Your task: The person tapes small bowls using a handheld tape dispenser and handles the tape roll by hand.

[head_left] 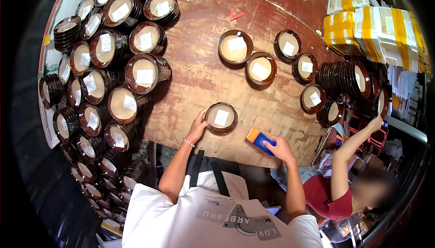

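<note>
My left hand (198, 128) is closed on the left rim of a round brown dish (219, 128), thumb over its edge. The dish has a dark glossy rim, a tan centre and a white label. In my right hand (280, 148) is a blue and orange box-shaped object (259, 141), its orange end pointing up and left toward the dish. I cannot make out its exact kind. Farther up the table are similar labelled dishes, among them a large one (235, 60) and another touching it (261, 80).
Tall stacks of labelled brown dishes (118, 51) fill the left side. More stacks (343, 80) lie at the right edge of the wooden table (190, 85). White foam boxes with yellow tape (385, 30) stand behind them. A co-worker in a red shirt (322, 198) reaches toward those stacks.
</note>
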Available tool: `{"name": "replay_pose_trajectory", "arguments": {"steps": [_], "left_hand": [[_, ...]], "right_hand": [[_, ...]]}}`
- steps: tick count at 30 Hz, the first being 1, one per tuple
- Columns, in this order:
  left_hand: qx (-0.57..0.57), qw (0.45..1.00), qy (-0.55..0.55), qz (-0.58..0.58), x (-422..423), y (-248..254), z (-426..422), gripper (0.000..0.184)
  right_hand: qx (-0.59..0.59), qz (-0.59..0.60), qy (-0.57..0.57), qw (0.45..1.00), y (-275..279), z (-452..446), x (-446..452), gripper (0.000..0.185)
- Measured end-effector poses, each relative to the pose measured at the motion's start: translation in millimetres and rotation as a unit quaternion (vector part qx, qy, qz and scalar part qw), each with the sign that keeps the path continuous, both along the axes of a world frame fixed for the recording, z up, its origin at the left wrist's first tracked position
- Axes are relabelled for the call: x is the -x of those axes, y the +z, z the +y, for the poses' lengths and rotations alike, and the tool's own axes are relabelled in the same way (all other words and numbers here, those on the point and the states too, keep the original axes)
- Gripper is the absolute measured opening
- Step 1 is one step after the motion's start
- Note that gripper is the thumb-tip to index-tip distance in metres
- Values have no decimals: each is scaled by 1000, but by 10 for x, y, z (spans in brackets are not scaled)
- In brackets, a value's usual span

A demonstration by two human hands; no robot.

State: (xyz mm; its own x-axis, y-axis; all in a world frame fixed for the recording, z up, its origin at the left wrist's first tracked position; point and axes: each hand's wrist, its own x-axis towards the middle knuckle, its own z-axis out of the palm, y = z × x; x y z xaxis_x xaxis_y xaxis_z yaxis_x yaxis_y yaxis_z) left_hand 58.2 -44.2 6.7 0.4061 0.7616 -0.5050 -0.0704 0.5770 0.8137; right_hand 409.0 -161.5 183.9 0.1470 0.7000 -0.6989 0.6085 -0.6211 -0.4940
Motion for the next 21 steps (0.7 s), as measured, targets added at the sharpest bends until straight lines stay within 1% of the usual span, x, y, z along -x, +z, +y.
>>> {"name": "replay_pose_trajectory", "arguments": {"steps": [2,3,4,5,6,7,8,10,11,12,13,14,16,17,18,20,21], "left_hand": [[-38,981,-140,131,-14,111,94,48],[-35,975,-146,166,-41,232,163,48],[-40,974,-148,166,-89,258,174,48],[-108,946,-156,263,-148,296,162,46],[-173,905,-160,355,-185,310,127,45],[-175,904,-161,355,-205,319,95,45],[-173,908,-136,355,-217,322,61,42],[-168,915,-88,357,-217,250,-3,37],[-169,914,-91,357,-189,164,-1,37],[-176,927,-60,325,-125,11,2,36],[-181,939,-28,291,-114,-26,23,34],[-181,939,-33,291,-122,-56,16,34],[-109,962,-40,247,-192,111,97,32],[-106,955,-52,273,-234,254,129,27],[-108,954,-56,273,-235,224,121,27],[-119,967,-26,224,-231,157,145,27],[-122,966,-28,224,-197,88,164,27]], "right_hand": [[12,26,-28,999,-65,-25,-19,38],[9,27,-29,999,-77,-31,-19,38],[13,38,-31,999,-88,-35,-21,37],[17,49,-34,998,-102,-51,-28,36],[15,48,-37,998,-146,-102,-36,36],[10,66,-49,997,-208,-160,-35,36],[5,85,-61,995,-266,-215,-38,37],[4,85,-59,995,-305,-266,-16,37],[5,84,-55,995,-324,-296,-5,37],[5,85,-59,995,-366,-341,-2,37],[-6,92,-65,994,-408,-389,2,38],[-17,100,-71,992,-441,-444,4,38],[1,111,-98,989,-381,-428,33,38],[19,121,-120,985,-361,-417,36,38],[18,122,-124,985,-400,-442,29,38],[-41,129,-96,986,-524,-472,10,36],[-44,130,-99,986,-547,-459,23,36]]}}
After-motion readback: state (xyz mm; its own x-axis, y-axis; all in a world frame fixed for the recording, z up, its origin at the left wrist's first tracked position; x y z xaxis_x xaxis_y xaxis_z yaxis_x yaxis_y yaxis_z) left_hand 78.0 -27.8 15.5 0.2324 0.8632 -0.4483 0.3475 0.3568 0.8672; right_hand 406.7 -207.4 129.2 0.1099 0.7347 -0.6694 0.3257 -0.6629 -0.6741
